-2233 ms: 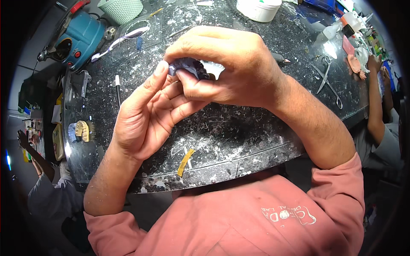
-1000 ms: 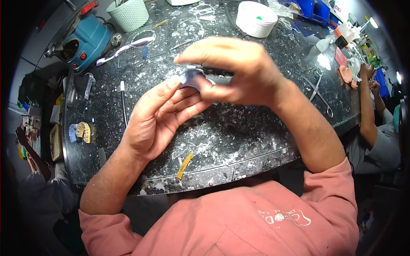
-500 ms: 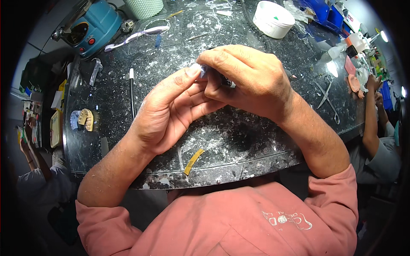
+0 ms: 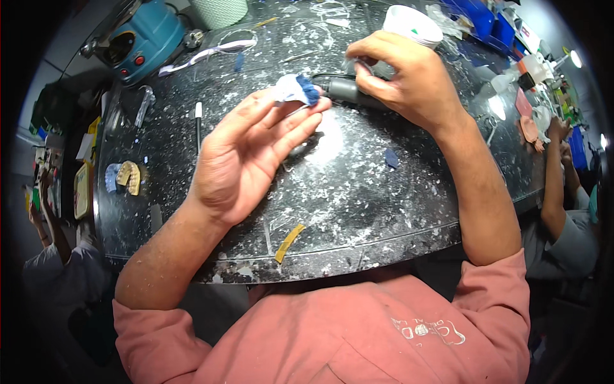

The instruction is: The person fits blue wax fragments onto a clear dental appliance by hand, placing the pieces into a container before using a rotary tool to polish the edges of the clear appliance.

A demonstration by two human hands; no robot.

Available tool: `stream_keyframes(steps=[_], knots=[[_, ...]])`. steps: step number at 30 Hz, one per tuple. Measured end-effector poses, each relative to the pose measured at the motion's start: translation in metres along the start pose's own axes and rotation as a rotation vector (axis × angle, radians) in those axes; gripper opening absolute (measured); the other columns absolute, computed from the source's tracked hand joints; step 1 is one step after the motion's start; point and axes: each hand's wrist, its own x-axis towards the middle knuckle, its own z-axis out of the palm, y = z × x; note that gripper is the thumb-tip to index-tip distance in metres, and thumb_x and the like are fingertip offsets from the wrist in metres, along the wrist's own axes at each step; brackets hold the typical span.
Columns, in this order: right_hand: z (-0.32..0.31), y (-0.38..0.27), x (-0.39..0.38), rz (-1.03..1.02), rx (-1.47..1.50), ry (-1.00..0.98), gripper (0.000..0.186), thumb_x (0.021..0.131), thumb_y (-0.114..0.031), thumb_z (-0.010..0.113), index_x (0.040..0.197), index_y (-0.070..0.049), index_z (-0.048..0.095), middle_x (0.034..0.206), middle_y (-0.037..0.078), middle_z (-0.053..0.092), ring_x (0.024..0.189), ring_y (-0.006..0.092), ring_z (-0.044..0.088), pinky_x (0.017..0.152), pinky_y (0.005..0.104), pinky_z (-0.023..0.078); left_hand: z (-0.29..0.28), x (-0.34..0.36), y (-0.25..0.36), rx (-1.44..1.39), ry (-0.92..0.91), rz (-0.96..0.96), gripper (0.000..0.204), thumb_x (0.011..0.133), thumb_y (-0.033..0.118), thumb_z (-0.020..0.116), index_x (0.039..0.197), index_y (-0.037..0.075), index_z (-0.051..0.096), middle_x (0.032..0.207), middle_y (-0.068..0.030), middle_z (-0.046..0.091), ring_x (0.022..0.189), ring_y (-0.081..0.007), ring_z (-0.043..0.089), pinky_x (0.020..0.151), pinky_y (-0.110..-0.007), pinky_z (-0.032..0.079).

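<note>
Blue-white piece [image 4: 295,88] | left hand [image 4: 246,153] pinching | right hand [image 4: 409,80] gripping handpiece [image 4: 348,91]

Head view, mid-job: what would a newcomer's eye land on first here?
First, the left hand, raised at centre over the dusty black worktop, pinching a small white-and-blue piece at its fingertips. Beside it, the right hand has its grip on a grey rotary handpiece aimed at that piece. Further off, a teal machine sits top left and a yellow strip lies near the front edge.
</note>
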Motion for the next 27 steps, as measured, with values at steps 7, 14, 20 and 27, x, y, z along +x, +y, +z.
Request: stream_keyframes(steps=[7, 14, 20, 27], knots=[[0.004, -0.027, -0.002, 0.204, 0.550, 0.062, 0.019, 0.083, -0.017, 0.071, 0.096, -0.003, 0.072, 0.087, 0.010, 0.071, 0.079, 0.0180, 0.069, 0.075, 0.0288, 0.053, 0.005, 0.000, 0.000, 0.070, -0.001, 0.001, 0.047, 0.099, 0.017, 0.042, 0.131, -0.019, 0.038, 0.136, -0.0329, 0.043, 0.134, -0.0424, 0.039, 0.116, -0.046, 0.033], [0.015, -0.035, -0.001, 0.376, 1.211, -0.039, 0.014, 0.086, -0.009, 0.070, 0.093, 0.003, 0.070, 0.082, 0.005, 0.070, 0.074, 0.0097, 0.065, 0.068, 0.0229, 0.053, 0.007, -0.001, -0.001, 0.083, 0.009, -0.054, 0.047, 0.099, 0.017, 0.041, 0.132, -0.016, 0.037, 0.134, -0.0320, 0.045, 0.131, -0.0410, 0.044, 0.114, -0.045, 0.036], [0.010, -0.071, -0.003, 0.537, 1.323, 0.068, 0.012, 0.085, -0.010, 0.070, 0.088, 0.001, 0.068, 0.078, 0.003, 0.067, 0.070, 0.0080, 0.062, 0.067, 0.0219, 0.050, 0.003, 0.000, -0.006, 0.063, 0.040, -0.067, 0.040, 0.099, 0.014, 0.041, 0.128, -0.014, 0.044, 0.130, -0.0280, 0.051, 0.126, -0.0368, 0.050, 0.112, -0.042, 0.039], [0.023, -0.072, -0.005, 0.331, 1.116, 0.372, 0.019, 0.085, -0.020, 0.070, 0.087, -0.001, 0.069, 0.080, 0.002, 0.065, 0.073, 0.0074, 0.060, 0.065, 0.0221, 0.050, 0.007, -0.001, -0.011, 0.009, 0.057, -0.041, 0.039, 0.099, 0.016, 0.039, 0.124, -0.011, 0.050, 0.126, -0.0230, 0.056, 0.121, -0.0339, 0.055, 0.110, -0.043, 0.041]])
